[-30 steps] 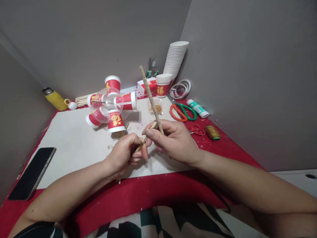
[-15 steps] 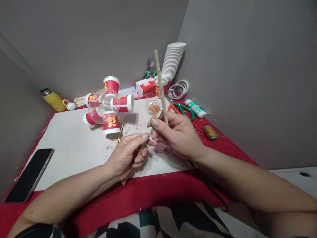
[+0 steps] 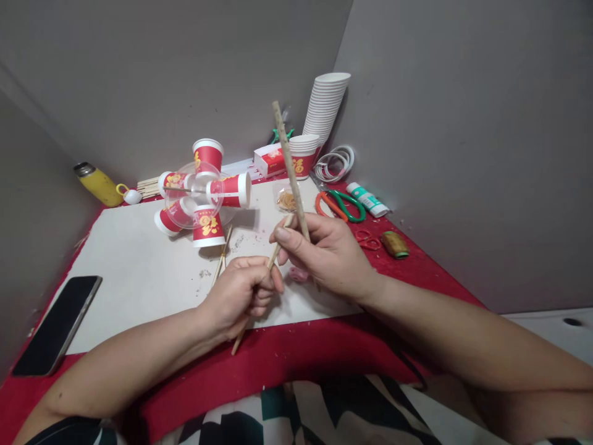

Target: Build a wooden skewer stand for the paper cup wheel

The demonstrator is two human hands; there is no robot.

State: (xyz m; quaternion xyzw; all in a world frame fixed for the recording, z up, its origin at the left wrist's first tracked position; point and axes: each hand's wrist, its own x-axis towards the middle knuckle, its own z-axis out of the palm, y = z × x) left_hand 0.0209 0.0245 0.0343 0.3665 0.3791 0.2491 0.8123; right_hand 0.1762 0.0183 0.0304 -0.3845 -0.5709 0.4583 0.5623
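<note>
At the far left, a black phone with a pale edge (image 3: pixel 58 326) lies across the border of a flat white board (image 3: pixel 134 253) on the red-covered bench (image 3: pixel 324 352). Behind it a yellow bottle with a dark top (image 3: pixel 99 185) rests tilted, probably leaning on the grey wall (image 3: pixel 162 68) for support. Next comes a wheel of red-and-white paper cups (image 3: pixel 208 225) around clear plastic discs, held out radially, apparently by their fixing at the centre.

The person's left hand (image 3: pixel 238 289) is closed in a fist around a thin pale wooden stick (image 3: pixel 272 258), whose lower end pokes out beneath; the firm wrap seems meant to steady it. The stick slants up to the right hand (image 3: pixel 330 254), where thumb and forefinger pinch near its upper end, the fingers otherwise loosely curled. A thicker mottled wooden stick (image 3: pixel 291 170) stands nearly upright in that same hand, lodged against the curled fingers, presumably to leave the pinch free.

To the right, orange-and-green-handled scissors (image 3: pixel 348 207) and a gold thread spool (image 3: pixel 395 245) lie off the board, likely kept within reach.
</note>
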